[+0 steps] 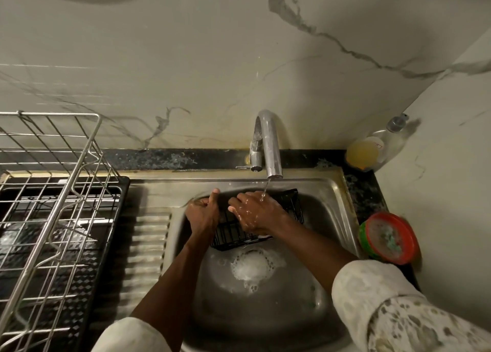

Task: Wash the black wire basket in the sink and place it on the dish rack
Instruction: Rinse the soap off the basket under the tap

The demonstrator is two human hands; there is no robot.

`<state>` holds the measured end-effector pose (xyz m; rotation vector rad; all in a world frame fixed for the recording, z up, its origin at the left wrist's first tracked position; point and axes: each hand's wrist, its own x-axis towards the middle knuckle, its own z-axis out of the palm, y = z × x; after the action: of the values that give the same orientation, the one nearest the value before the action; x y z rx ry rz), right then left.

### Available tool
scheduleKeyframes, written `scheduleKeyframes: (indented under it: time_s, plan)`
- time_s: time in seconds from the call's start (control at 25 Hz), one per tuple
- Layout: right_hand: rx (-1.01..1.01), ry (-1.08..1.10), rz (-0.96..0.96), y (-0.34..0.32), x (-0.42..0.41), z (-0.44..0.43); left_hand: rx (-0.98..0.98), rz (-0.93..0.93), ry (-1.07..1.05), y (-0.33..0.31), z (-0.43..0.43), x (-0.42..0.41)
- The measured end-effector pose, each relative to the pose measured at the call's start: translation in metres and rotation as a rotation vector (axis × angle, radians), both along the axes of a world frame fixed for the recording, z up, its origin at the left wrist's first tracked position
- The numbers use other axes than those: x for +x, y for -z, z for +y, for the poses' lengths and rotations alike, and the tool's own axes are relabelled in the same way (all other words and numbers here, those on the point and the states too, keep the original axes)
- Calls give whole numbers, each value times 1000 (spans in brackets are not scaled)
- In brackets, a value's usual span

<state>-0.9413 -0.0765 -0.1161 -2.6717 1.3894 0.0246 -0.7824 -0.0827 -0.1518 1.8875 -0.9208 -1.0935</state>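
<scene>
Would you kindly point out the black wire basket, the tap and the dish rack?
black wire basket [233,236]: head view, front wire wall below the hands.
tap [269,149]: head view, curved spout.
dish rack [77,176]: head view, steel side frame.

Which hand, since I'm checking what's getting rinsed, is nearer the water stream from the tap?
Right. The right hand sits directly under the water stream, on the black wire basket; the left hand grips the basket's end, off to the stream's left.
</scene>
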Motion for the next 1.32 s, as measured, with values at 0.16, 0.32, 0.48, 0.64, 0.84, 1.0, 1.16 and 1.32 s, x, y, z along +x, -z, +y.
scheduleKeyframes:
  time_s: [0.16, 0.32, 0.48, 0.64, 0.84, 1.0, 1.16, 1.32]
  plan:
    - [57, -114, 194, -15, 29, -13, -24, 50, -14, 2, 1, 3]
    - [8, -130, 223, -14, 36, -13, -44, 101, -44, 1, 1, 6]
    - [70, 8, 31, -20, 19, -10, -20, 129, -66, -1, 2, 9]
    - [168, 229, 61, -31, -3, -15, -22, 130, -62, -3, 2, 9]
    - [99, 400, 86, -41, -9, -16, -94, -45, 76, -2, 3, 9]
    - [86, 394, 306, -36, 26, -17, -123, -473, 359, -4, 18, -23]
    - [122, 460, 264, -46, 23, -24, -28, -280, 134, -1, 8, -44]
    - [377, 537, -48, -79, -13, -16, 131, 73, 11, 10, -11, -28]
